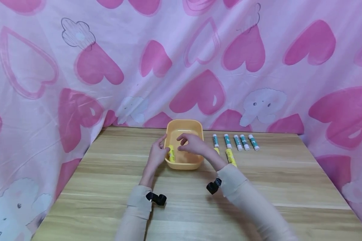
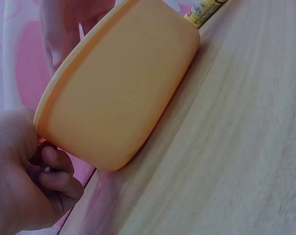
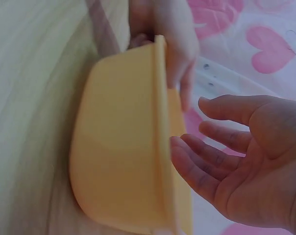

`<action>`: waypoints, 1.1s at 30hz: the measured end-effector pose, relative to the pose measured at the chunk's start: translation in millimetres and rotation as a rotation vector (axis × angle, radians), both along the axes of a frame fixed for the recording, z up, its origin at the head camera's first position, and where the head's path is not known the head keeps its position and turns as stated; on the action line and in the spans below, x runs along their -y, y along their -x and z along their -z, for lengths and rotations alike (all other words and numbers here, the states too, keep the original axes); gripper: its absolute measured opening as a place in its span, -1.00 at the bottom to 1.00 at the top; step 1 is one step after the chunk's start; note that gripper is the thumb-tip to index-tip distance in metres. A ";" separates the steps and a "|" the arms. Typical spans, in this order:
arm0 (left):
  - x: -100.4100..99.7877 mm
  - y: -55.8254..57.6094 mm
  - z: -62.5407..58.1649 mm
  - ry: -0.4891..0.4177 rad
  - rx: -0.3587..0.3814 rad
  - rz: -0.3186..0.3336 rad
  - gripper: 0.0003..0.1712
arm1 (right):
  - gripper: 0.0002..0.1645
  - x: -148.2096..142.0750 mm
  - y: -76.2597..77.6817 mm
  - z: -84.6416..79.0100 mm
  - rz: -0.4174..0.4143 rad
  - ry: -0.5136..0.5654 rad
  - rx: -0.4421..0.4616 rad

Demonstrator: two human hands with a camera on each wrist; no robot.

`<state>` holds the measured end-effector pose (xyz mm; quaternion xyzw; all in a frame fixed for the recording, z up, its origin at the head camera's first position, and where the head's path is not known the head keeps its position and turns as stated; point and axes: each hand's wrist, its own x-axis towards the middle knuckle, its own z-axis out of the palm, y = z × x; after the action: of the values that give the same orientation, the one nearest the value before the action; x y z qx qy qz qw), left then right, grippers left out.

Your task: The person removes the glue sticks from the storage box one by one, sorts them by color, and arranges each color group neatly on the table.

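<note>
A yellow-orange plastic bin stands upright on the wooden table. My left hand grips its left rim; in the left wrist view that hand's fingers curl beneath the rim on the outside. One yellow stick-shaped tube lies inside, along the left wall near the left thumb. Over the bin's right half hovers my right hand, its fingers loosely bent and holding nothing. The right wrist view shows this hand with thumb and fingers apart, beside the bin's rim.
To the bin's right lie several white-and-green tubes in a spaced row near the table's back edge. Below them are two yellow tubes, one partly hidden by the right wrist. A pink heart-patterned cloth hangs behind the table.
</note>
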<state>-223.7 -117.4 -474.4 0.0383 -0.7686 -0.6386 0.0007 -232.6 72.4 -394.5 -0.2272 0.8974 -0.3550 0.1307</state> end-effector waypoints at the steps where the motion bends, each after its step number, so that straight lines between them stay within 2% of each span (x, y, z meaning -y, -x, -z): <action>1: 0.3 0.4 0.4 0.002 0.000 0.003 -0.19 | -0.47 3.4 0.5 2.1 -0.001 -0.002 0.006; 7: -0.2 0.7 1.8 0.001 -0.007 0.007 -0.19 | -0.44 17.9 1.9 12.7 0.010 -0.016 0.052; 15: -0.2 0.8 0.8 0.011 -0.016 0.010 -0.19 | -0.29 28.4 2.9 26.0 -0.007 0.009 0.228; 22: -0.1 1.9 -0.4 0.019 -0.011 0.009 -0.18 | -0.21 34.0 3.0 35.4 0.003 0.013 0.230; 27: -0.3 2.8 0.0 0.017 -0.005 0.009 -0.18 | -0.15 38.1 0.4 33.7 0.001 0.008 0.207; 33: 0.6 2.3 -0.2 0.023 -0.023 0.004 -0.18 | -0.14 40.4 1.9 34.0 -0.039 -0.027 0.160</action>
<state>-226.0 -118.0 -474.3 0.0296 -0.7758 -0.6302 0.0087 -234.6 32.1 -428.5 -0.2138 0.8841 -0.3574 0.2120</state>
